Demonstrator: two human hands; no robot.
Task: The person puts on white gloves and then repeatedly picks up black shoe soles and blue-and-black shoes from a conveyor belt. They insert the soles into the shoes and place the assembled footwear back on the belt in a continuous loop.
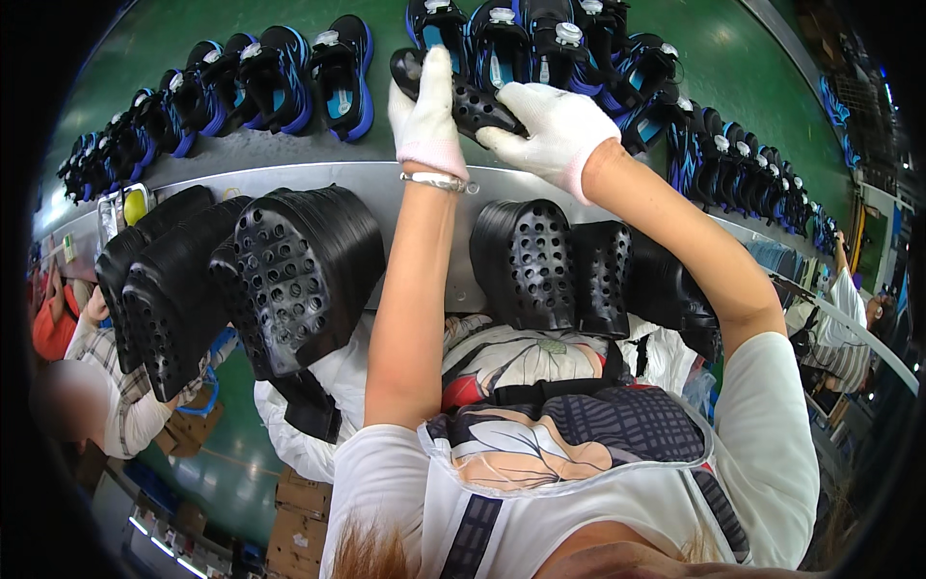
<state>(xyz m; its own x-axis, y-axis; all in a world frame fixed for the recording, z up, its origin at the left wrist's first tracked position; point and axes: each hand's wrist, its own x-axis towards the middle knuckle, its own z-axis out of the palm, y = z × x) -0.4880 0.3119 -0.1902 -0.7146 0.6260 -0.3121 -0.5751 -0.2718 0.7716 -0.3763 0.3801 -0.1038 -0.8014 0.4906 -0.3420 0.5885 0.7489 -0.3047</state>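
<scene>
A black plastic shoe insert (473, 106) dotted with round holes lies slanted between my gloved hands, above the edge of the bench. My left hand (424, 121), in a white knit glove, is closed round its left part with the thumb up along it. From the right, my right hand (559, 135), in a matching glove, pinches the insert's other end between thumb and fingers. Just beyond stand black and blue sports shoes (497, 48) with white round dials; the insert and my hands hide part of them.
Nested stacks of black perforated inserts lie on the metal ledge (318, 176), one group to the left (280, 280) and another to the right (540, 261). Shoes line the green surface (400, 24) on both sides. People sit at far left (125, 405) and far right (839, 318). Cardboard boxes (294, 536) stand below.
</scene>
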